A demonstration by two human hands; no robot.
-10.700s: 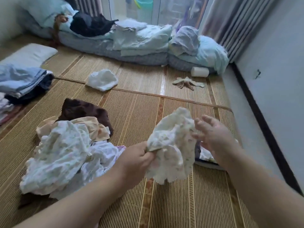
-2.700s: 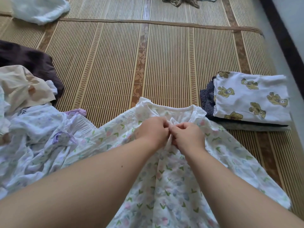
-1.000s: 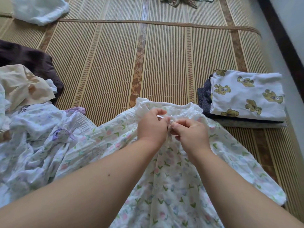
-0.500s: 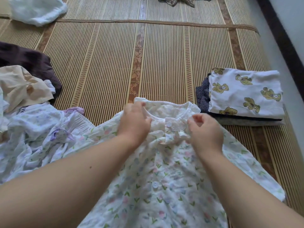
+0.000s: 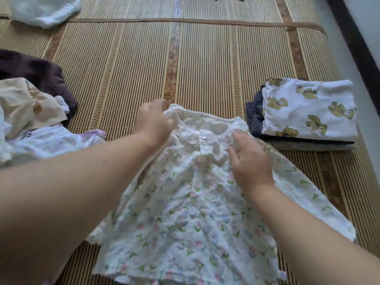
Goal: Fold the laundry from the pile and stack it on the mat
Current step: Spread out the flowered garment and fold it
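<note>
A white floral button-up shirt (image 5: 185, 219) lies spread front-up on the bamboo mat (image 5: 205, 64), its collar away from me. My left hand (image 5: 153, 120) rests on the shirt's left shoulder by the collar, fingers bent down onto the cloth. My right hand (image 5: 249, 159) lies flat on the right shoulder, fingers straight. The unfolded laundry pile (image 5: 35, 120) sits at the left. A folded stack (image 5: 304, 116) topped by a white bear-print piece stands at the right.
A dark brown garment (image 5: 35, 73) lies behind the pile. A crumpled white cloth (image 5: 43, 9) sits at the far left. The mat's right edge meets grey floor and a dark baseboard (image 5: 357, 44).
My hands have left the collar button at the middle and moved apart to the shirt's two shoulders. The shirt front now lies flatter with the top button fastened.
</note>
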